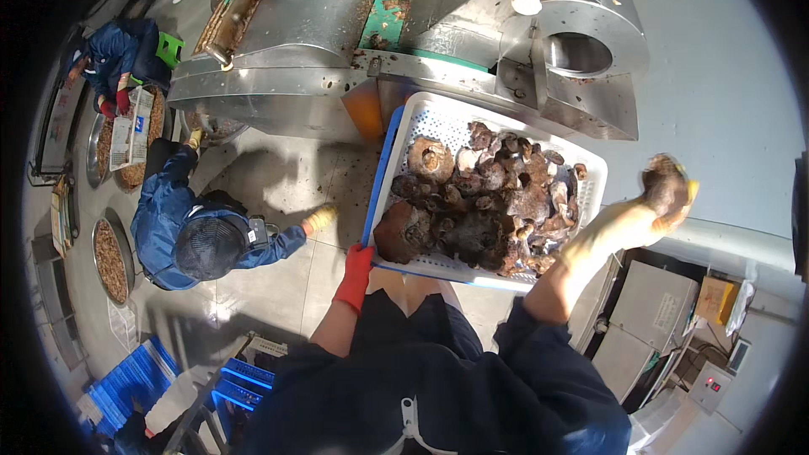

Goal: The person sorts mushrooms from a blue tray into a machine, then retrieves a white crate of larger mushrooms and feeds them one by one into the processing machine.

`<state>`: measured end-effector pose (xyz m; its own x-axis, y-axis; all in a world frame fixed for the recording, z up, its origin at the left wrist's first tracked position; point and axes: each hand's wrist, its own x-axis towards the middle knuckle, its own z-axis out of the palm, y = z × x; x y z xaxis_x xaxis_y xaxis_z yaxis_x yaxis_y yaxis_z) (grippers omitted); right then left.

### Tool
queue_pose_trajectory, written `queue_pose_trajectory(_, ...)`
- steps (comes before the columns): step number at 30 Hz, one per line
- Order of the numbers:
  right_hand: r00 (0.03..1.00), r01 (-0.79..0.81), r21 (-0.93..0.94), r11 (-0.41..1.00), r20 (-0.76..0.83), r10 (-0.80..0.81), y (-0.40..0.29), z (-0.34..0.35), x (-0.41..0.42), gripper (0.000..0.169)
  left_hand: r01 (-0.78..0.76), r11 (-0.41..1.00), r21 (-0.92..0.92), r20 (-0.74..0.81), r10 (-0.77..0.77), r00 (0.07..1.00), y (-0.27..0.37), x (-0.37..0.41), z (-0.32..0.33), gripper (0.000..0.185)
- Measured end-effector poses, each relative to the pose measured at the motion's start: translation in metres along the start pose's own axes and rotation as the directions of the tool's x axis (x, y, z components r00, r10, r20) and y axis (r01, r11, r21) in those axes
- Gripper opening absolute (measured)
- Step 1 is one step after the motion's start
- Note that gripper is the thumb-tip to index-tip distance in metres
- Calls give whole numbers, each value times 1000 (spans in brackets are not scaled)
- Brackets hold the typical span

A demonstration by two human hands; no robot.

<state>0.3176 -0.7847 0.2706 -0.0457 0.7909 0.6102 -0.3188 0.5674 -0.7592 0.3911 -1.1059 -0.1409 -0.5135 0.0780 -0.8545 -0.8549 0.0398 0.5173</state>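
Before me lies a white perforated plastic tray heaped with brown, wrinkled dried mushrooms. Along its left side shows the edge of a blue plastic tray beneath it. My left hand, in a red glove, grips the near left corner of the blue tray. Out past the right end of the white tray is my right hand in a pale glove, blurred by motion. It holds a large brown mushroom, and part of that hand's fingers is hidden behind it.
A stainless steel machine with a green conveyor belt and a round-mouthed metal hood stands beyond the tray. A co-worker crouches at left; another sits near metal basins. Blue crates are at lower left.
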Motion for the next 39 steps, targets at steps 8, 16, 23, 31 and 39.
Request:
queue_pose_trajectory(8, 838, 66, -346, 936, 529, 136, 102, -12, -24, 34, -3, 994, -106, -54, -3, 999, -10, -2, -8, 48)
queue_pose_trajectory(16, 423, 596, -658, 460, 745, 516, 259, 19, -148, 32, -274, 961, -23, 206, 273, 940, -20, 12, -30, 28)
queue_pose_trajectory(23, 398, 723, -575, 383, 800, 449, 285, -3, -146, 20, 36, 994, -103, -2, -37, 999, 24, -19, -1, 31)
queue_pose_trajectory(31, 814, -47, -435, 899, 505, 287, 42, -69, -61, 42, -263, 946, 187, 195, 227, 954, 21, -17, -16, 19)
queue_pose_trajectory(39, 997, 73, 220, 973, -49, -64, 24, -15, 77, 43, -740, 241, 628, 512, 588, 626, -1, 21, -31, 27)
